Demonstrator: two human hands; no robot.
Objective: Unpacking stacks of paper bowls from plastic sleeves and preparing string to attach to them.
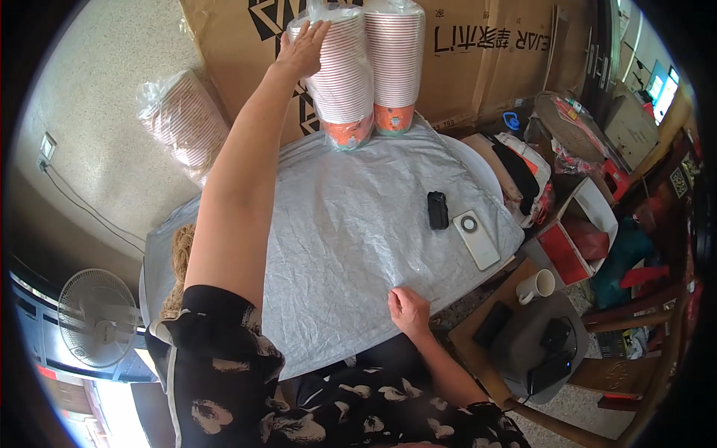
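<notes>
Stacked paper cups [345,75], sleeved in clear plastic, stand at the far edge of the table [358,231], the column's long axis running upright and leaning slightly away from the person. A second sleeved stack [394,63] stands just beside it on the right, the two touching along their sides, both with orange-printed bottom cups resting on the tabletop. The left hand [302,48] is extended fully forward, arm straight, and lies flat against the upper left flank of the nearer stack, fingers spread and laid over the wrap rather than closed around it. The right hand [407,308] is well apart from the stacks, at the near edge of the table, curled loosely with knuckles down on the covering; whether it pinches the cloth cannot be told. The left hand is therefore the only one at the stacks. The table is covered with a wrinkled pale grey sheet; on it, to the right, lie a small black device [438,210] and a white rectangular device [476,238] close together. A third sleeve of cups [183,119] lies on the floor to the left. Large cardboard boxes [478,45] stand behind the table, a white fan [97,317] sits lower left, and a white mug [538,286] rests on a stool to the right amid clutter.
</notes>
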